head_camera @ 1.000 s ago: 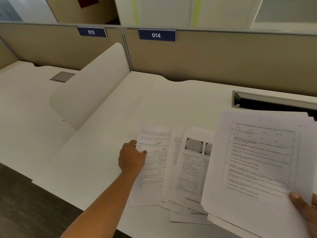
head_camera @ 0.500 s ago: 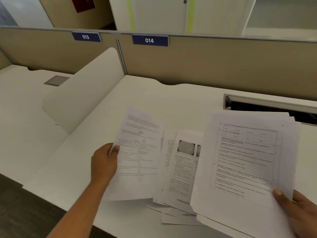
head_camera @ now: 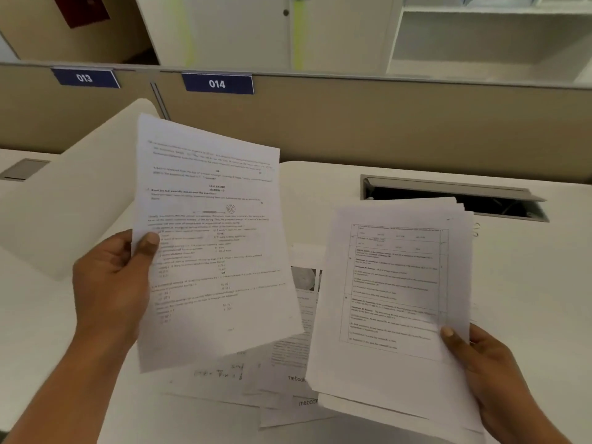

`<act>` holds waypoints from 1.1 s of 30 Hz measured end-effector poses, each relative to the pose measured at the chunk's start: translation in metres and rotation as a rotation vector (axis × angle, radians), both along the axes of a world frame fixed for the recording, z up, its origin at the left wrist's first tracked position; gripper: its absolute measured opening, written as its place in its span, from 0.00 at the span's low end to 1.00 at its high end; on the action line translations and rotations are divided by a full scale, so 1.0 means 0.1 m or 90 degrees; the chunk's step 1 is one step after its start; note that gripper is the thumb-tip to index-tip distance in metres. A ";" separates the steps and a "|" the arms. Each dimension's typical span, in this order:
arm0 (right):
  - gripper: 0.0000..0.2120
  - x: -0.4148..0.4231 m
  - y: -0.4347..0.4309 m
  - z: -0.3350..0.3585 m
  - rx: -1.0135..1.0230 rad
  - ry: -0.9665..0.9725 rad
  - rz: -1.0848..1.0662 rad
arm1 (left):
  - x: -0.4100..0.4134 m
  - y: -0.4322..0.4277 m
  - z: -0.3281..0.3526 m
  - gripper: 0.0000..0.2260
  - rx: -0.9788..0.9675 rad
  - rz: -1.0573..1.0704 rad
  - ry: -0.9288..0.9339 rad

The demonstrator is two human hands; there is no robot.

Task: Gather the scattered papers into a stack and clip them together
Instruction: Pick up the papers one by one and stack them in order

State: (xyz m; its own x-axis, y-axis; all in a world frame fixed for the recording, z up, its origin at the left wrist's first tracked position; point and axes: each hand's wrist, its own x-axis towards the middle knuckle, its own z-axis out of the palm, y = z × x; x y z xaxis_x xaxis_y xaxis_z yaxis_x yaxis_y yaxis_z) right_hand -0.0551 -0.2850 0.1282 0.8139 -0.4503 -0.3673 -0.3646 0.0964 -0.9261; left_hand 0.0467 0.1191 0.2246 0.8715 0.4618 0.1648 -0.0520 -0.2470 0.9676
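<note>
Gathering half done, no clipping yet.
My left hand (head_camera: 110,280) pinches one white printed sheet (head_camera: 211,238); right hand (head_camera: 490,370) pinches the white paper stack (head_camera: 394,293); loose sheets (head_camera: 288,373) remain lower centre.

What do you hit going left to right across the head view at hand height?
left hand → single sheet it holds up → loose papers lying on the desk → stack of papers → right hand gripping its lower right corner.
</note>
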 end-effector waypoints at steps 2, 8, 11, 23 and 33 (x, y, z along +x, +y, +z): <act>0.07 -0.01 0.01 0.04 0.013 -0.006 -0.003 | -0.01 -0.18 0.02 0.07 -0.044 -0.054 0.016; 0.08 0.00 0.06 0.10 0.038 -0.016 0.005 | -0.04 -0.92 -0.11 0.05 -0.156 -0.177 0.087; 0.09 0.01 0.09 0.16 0.040 -0.017 0.011 | -0.08 -1.26 -0.19 0.05 -0.163 -0.238 0.120; 0.08 -0.05 0.00 0.37 0.104 -0.024 0.012 | -0.02 -1.78 -0.46 0.06 -0.042 -0.221 0.194; 0.09 -0.04 -0.05 0.37 0.120 -0.037 0.053 | 0.01 -1.69 -0.55 0.19 -0.219 -0.467 0.438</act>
State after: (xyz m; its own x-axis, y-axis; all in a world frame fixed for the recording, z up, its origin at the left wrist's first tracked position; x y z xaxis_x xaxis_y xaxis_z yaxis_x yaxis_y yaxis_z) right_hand -0.0590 -0.2897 0.1655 0.8678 -0.3083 -0.3896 -0.3246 0.2419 -0.9144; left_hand 0.0477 -0.0502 0.1698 0.8121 -0.2861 -0.5086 0.5072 -0.0849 0.8576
